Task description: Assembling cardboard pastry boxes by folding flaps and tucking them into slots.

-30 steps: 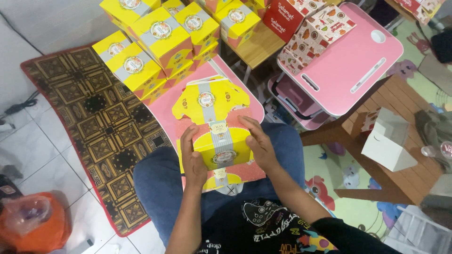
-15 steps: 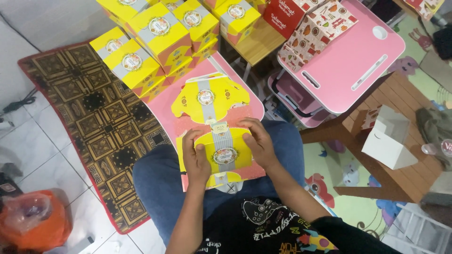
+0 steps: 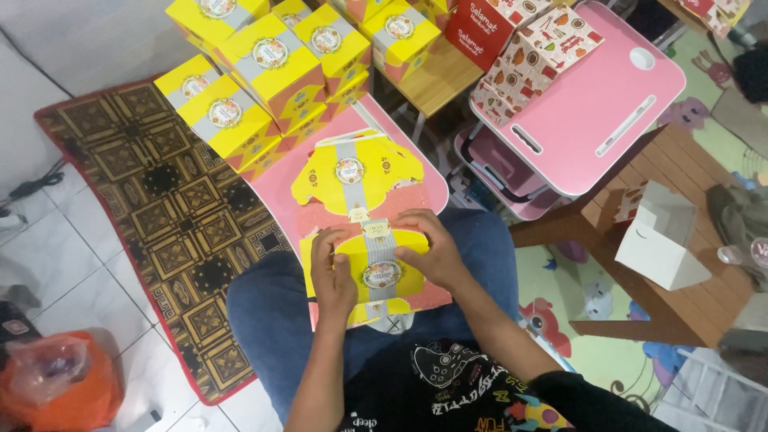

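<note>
1. The left hand lies on the left part of a flat yellow carton blank in the lower middle of the frame; its fingers rest curled on the card and press it down, so the grip is not wrapped around anything.
2. The right hand rests on the upper right part of the same blank, fingertips bent onto the card near its grey centre band; this grip too presses rather than clasps.
3. The blank sits over the person's lap, on the near end of a small pink desk, with blue jeans showing on either side.
4. A second unfolded yellow blank lies just above the first, towards the centre of the frame, with a round label in the middle of its grey strip.
5. Finished yellow boxes stand stacked across the upper left and top of the frame, each with a grey band and round label.
6. A red box sits at the top centre, beside a patterned sheet.
7. A larger pink folding desk fills the upper right, leaning over a wooden desk.
8. A white box stands on that wooden desk at the right.
9. A dark patterned rug covers the floor at the left; an orange bag lies in the lower left corner.
</note>
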